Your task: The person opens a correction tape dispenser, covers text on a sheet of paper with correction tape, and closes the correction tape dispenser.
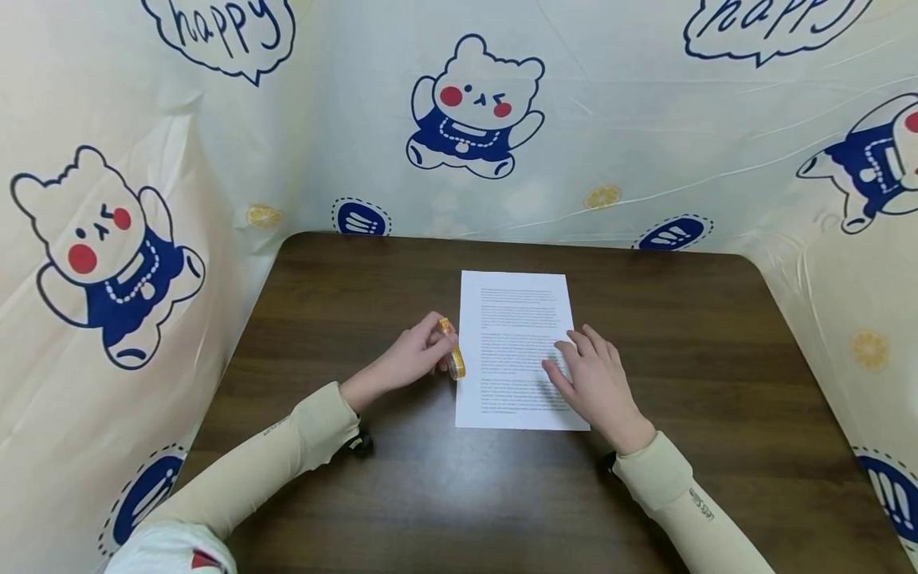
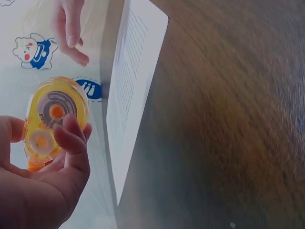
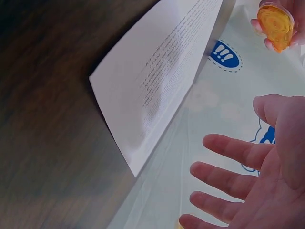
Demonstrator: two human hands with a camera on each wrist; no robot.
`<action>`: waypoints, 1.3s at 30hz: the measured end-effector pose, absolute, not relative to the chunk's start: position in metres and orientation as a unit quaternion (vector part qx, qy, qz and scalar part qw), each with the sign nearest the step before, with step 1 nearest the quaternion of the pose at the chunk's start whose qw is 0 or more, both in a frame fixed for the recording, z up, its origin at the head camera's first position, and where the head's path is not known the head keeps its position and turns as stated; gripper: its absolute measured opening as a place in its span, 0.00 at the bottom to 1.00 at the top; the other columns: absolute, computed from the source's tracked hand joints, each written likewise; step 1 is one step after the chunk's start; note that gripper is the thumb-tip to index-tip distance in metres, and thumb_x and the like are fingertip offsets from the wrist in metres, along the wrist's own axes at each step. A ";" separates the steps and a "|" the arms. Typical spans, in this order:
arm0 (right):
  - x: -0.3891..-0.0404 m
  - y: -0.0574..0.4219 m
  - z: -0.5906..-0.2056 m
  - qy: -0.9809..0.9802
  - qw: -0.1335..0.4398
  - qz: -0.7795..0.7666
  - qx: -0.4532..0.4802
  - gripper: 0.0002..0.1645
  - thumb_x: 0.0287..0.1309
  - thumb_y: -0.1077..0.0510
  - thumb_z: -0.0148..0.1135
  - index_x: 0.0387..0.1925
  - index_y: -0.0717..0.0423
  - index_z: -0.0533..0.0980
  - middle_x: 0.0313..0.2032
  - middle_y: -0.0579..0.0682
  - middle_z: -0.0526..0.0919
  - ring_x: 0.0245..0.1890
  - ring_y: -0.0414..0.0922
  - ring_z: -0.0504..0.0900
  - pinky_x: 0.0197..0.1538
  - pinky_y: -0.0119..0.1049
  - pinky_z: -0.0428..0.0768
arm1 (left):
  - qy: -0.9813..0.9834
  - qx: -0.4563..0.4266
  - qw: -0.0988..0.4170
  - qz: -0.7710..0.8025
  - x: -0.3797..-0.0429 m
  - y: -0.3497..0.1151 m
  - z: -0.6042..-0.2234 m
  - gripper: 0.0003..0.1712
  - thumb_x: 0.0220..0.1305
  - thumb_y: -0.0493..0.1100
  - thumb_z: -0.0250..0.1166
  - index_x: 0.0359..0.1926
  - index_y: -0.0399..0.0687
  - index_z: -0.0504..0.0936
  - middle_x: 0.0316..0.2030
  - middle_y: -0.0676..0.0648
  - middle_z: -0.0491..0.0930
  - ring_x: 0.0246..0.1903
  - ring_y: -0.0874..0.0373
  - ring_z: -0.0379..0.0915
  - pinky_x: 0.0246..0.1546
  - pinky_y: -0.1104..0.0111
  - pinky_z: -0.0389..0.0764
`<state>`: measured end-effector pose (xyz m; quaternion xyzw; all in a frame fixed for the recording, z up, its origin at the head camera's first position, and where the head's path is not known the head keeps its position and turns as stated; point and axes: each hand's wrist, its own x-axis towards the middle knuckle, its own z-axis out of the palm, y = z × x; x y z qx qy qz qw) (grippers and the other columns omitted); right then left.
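A yellow-orange correction tape (image 2: pixel 56 112) with a see-through case and round reels inside is held in my left hand (image 1: pixel 418 351), pinched between thumb and fingers. In the head view it stands edge-on over the left edge of a printed sheet of paper (image 1: pixel 516 410). The page lies flat, its text facing up. My right hand (image 1: pixel 598 387) hovers over the page's right edge, palm down, with fingers spread and nothing in them. In the right wrist view its fingers (image 3: pixel 224 179) are stretched out, apart from the paper.
The dark wooden table (image 1: pixel 344 303) carries the sheet near its middle. Behind and at both sides hangs a pale curtain (image 1: pixel 610 104) printed with bears, orange slices and blue ovals, meeting the table's far edge.
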<state>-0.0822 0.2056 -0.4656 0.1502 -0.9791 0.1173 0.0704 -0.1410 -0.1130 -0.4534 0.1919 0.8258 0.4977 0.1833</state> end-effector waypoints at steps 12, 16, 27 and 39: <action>-0.081 0.207 -0.465 -0.977 0.093 0.116 0.154 0.34 0.72 0.42 0.62 0.66 0.63 0.75 0.66 0.68 0.75 0.73 0.67 0.65 0.69 0.67 0.65 | 0.816 0.137 0.165 0.537 -0.144 -0.113 -0.458 0.16 0.84 0.48 0.50 0.54 0.38 0.72 0.30 0.42 0.80 0.25 0.54 0.74 0.30 0.56 0.81; -0.081 0.207 -0.464 -0.977 0.097 0.113 0.152 0.35 0.72 0.42 0.62 0.67 0.62 0.74 0.67 0.69 0.74 0.74 0.67 0.63 0.71 0.68 0.60 | 0.799 0.118 0.166 0.566 -0.144 -0.111 -0.457 0.18 0.84 0.47 0.50 0.55 0.34 0.71 0.31 0.40 0.81 0.27 0.50 0.76 0.33 0.57 0.82; -0.085 0.204 -0.461 -0.975 0.101 0.116 0.161 0.35 0.71 0.42 0.63 0.67 0.62 0.74 0.66 0.68 0.74 0.73 0.67 0.64 0.71 0.68 0.60 | 0.710 0.021 0.211 0.672 -0.145 -0.111 -0.455 0.14 0.83 0.45 0.53 0.52 0.36 0.67 0.38 0.39 0.79 0.35 0.55 0.78 0.39 0.68 0.86; -0.086 0.203 -0.451 -0.970 0.112 0.121 0.176 0.34 0.69 0.45 0.67 0.66 0.64 0.75 0.65 0.68 0.75 0.63 0.65 0.74 0.59 0.62 0.75 | 0.754 -0.029 0.241 0.610 -0.142 -0.110 -0.446 0.24 0.75 0.57 0.64 0.50 0.38 0.81 0.26 0.46 0.72 0.23 0.58 0.66 0.26 0.70 0.69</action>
